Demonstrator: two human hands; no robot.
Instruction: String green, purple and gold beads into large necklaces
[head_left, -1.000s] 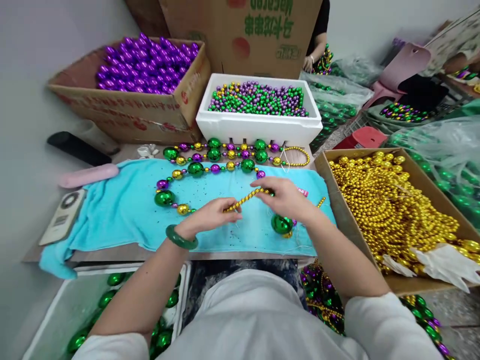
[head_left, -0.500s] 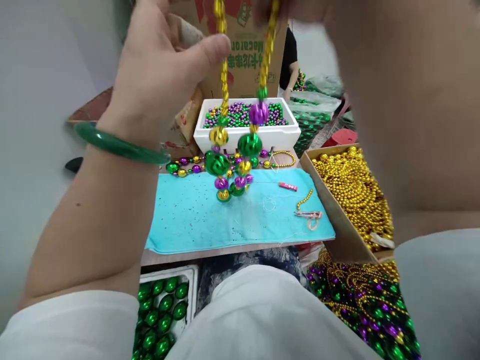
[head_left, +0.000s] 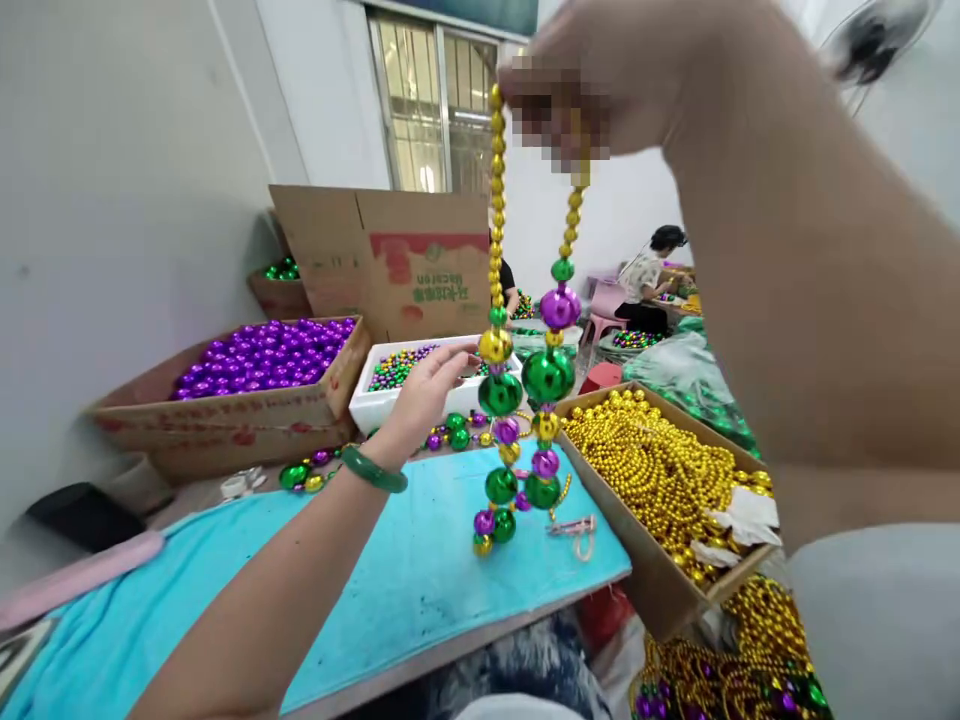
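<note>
My right hand (head_left: 637, 60) is raised high and shut on the top of a bead necklace (head_left: 546, 375). The necklace hangs as two strands of small gold beads with large green, purple and gold balls below. Its lowest beads dangle just above the turquoise towel (head_left: 405, 570). My left hand (head_left: 424, 395), with a green bangle (head_left: 373, 470) on the wrist, reaches forward with fingers stretched out. Its fingertips are close beside the left strand, in front of the white foam box (head_left: 367, 405) of small mixed beads. It holds nothing.
A second necklace (head_left: 450, 437) lies along the towel's far edge. A cardboard box of purple balls (head_left: 262, 355) stands at left, a box of gold bead strands (head_left: 660, 470) at right. Small clippers (head_left: 570, 527) lie on the towel. Finished necklaces (head_left: 720, 680) are piled below right. Another person (head_left: 649, 275) sits behind.
The necklace was lifted off the towel by both hands. My left hand has since let go and dropped forward toward the foam box; my right hand keeps the necklace up high.
</note>
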